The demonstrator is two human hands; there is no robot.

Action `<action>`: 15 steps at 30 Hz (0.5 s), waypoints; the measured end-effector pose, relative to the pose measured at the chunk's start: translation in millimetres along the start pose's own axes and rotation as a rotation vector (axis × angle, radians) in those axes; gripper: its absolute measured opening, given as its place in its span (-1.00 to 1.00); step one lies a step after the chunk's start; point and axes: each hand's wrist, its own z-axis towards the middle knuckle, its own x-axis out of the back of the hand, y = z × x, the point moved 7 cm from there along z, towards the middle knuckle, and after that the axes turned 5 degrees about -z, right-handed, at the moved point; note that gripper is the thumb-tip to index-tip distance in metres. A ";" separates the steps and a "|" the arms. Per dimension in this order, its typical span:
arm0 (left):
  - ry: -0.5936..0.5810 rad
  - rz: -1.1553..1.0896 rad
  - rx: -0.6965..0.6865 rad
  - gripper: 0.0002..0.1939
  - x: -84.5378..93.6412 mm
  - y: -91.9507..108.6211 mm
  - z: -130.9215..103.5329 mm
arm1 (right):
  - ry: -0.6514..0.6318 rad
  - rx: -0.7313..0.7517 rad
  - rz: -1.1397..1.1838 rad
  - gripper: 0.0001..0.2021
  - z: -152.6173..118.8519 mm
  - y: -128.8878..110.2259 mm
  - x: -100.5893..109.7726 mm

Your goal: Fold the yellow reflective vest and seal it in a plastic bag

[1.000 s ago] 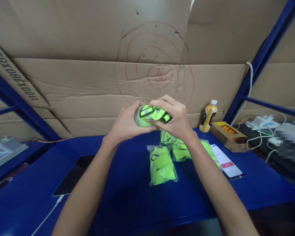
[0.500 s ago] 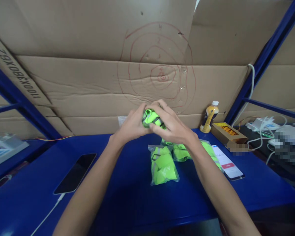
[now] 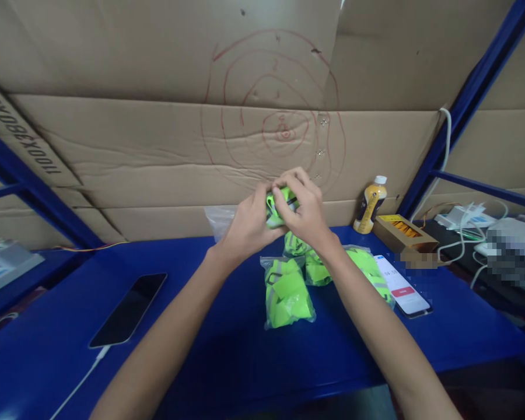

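glossy plastic bags [image 3: 286,294]; matt cardboard wall [image 3: 157,146]

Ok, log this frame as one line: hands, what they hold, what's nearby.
left hand: gripping neon vest bundle | right hand: gripping same bundle | clear bag: behind left hand | bagged vests: on blue table

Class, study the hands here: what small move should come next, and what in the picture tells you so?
Probably slide the folded green vest into the clear bag at the left hand. Both hands, the right hand included, squeeze it small above the blue table, and the bagged vests below show that packed form.
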 end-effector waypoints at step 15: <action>0.014 -0.153 0.124 -0.07 22.5 -7.3 4.0 | -0.307 -0.143 0.253 -0.65 5.8 -5.2 -0.5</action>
